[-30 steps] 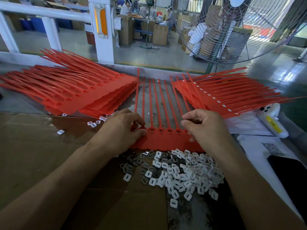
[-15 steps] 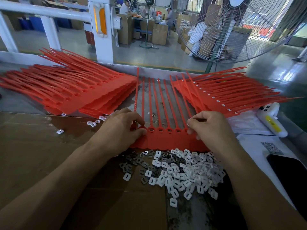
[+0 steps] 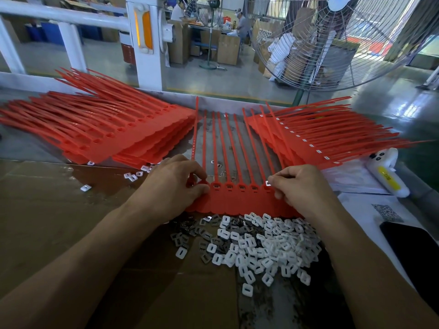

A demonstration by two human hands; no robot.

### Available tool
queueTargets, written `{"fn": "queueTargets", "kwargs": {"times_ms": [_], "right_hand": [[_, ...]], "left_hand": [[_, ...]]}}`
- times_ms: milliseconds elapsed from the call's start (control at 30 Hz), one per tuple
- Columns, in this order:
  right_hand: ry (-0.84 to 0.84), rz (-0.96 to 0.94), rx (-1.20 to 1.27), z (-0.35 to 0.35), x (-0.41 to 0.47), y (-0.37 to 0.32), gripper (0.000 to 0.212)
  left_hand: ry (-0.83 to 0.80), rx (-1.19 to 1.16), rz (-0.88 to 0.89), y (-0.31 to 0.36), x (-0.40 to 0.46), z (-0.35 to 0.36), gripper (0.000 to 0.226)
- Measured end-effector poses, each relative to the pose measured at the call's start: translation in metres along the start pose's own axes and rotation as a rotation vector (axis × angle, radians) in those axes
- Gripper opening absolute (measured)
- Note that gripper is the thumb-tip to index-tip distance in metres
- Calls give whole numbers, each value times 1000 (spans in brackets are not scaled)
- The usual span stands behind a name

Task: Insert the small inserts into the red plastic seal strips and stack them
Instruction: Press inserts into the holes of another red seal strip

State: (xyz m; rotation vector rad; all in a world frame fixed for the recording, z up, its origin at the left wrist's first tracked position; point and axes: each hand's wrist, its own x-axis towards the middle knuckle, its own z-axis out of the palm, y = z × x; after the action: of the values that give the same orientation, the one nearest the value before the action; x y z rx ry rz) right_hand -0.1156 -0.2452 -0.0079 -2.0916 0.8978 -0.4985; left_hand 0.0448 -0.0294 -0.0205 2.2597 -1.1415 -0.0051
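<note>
Step now: putting small inserts into the heads of the red strip [image 3: 240,198] that lies flat in the middle of the worktop [image 3: 47,222]. This looks like the middle of the job.
Left hand [image 3: 173,188]: at 9 o'clock from the strip's heads. Its fingers are curled and pinch the left end of the strip to hold it down.
Right hand [image 3: 301,188]: at 3 o'clock from the heads. Its fingers pinch one white insert [image 3: 268,183] right over the head at the right end.
Loose inserts [image 3: 259,248]: a big heap of white and dark ones at 6 o'clock, just below the strip.
Left pile [image 3: 99,136]: red strips at 10 o'clock, holes look empty.
Right pile [image 3: 316,136]: red strips at 2 o'clock, with white bits in their holes, so likely the done stack.
Next move: I think the insert needs a push straight down into its hole. Then grab another from the heap.
Watch out: the insert is tiny and could tip or slip.
</note>
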Motion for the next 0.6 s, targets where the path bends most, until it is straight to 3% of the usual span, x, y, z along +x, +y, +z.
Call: {"fn": "queueTargets", "kwargs": {"times_ms": [600], "right_hand": [[0, -10, -152, 5, 1, 2, 16]], "left_hand": [[-13, 8, -15, 1, 0, 0, 28]]}}
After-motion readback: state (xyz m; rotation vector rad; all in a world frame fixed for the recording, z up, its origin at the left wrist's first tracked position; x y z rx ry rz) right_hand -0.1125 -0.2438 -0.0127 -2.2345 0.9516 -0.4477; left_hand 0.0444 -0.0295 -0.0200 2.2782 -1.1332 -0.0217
